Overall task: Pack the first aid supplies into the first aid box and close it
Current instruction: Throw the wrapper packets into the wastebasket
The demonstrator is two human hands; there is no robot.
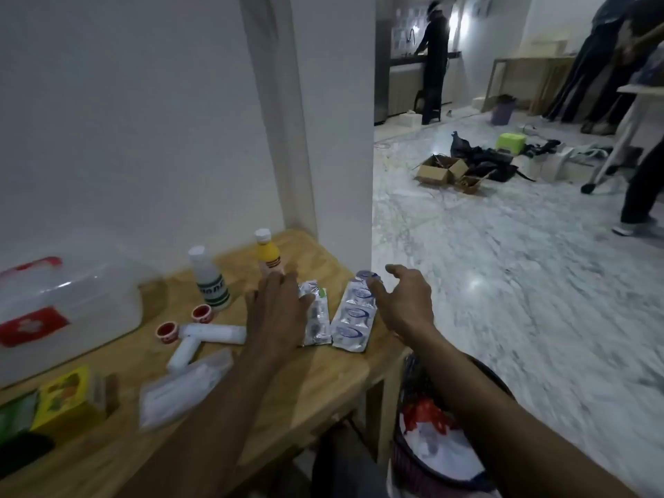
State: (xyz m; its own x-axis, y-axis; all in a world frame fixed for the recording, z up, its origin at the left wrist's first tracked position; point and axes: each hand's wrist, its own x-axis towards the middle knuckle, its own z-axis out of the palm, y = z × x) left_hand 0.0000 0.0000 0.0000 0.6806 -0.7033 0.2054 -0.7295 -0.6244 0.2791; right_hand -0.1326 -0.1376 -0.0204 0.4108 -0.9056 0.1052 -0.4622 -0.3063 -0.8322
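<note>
A wooden worktop [316, 382] stands against a white wall. The left hand [276, 310] lies flat, fingers spread, over a silver blister strip [318, 321], gripping nothing. The right hand [406, 300] hovers open and curved just beside a second blister strip [354, 319], its fingertips near the strip's far end, holding nothing. Further left lie two white bandage rolls [212, 334], two small red-capped pots [167, 332], a clear bottle [210, 278] and a yellow bottle [267, 257]. The translucent first aid box [68, 307] sits closed at the worktop's left end.
</note>
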